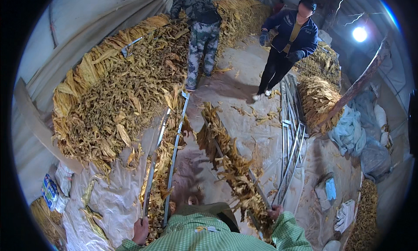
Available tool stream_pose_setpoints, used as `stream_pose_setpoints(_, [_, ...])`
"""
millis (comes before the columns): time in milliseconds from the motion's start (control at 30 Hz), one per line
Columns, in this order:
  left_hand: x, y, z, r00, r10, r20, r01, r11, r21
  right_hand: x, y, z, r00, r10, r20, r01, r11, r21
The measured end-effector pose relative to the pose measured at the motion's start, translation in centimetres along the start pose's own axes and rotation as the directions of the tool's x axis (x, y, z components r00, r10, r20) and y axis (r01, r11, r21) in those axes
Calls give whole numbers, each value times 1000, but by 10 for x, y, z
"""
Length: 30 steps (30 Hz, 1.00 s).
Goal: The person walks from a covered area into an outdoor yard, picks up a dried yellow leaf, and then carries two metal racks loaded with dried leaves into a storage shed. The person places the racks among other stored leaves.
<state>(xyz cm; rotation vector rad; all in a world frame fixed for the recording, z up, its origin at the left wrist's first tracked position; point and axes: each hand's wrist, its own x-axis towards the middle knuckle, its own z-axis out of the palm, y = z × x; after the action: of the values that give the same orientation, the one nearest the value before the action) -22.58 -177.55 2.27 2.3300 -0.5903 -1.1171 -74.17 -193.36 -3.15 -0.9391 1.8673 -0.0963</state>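
Note:
Two long metal racks filled with dried tobacco leaves lie on either side of my legs. At the near end of the left leaf-filled rack (175, 151), my left hand (140, 230) is closed on its outer metal rail (152, 168). My right hand (275, 212) is closed round the near end of a metal rail (260, 190) along the right rack. Brown, curled leaves (237, 172) bulge out over that rack's rails and hang down its sides. My fingertips are only partly visible on both hands.
A big heap of dried leaves (109, 103) fills the left side. A person in camouflage (203, 37) bends over it; another in a dark jacket (287, 37) walks at the far right. Bare metal frames (289, 142), plastic bags (348, 129) and a slanting wooden pole (361, 79) stand right.

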Motion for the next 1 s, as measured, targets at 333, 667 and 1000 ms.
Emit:
stream_pose_setpoints(333, [106,125,47,999,26,-39,-17,980,197,188,-178,-86,960,-280,10,277,942,-191])
stream_pose_setpoints(667, [189,207,123,944,313,106,-329,863,383,416,-244,-162,914,-389,115,401,825,-398])
stream_pose_setpoints(1000, [191,257,161,978,-191,-85,187,981,-45,488,-310,-201,917,-378,127,395,819,-415])
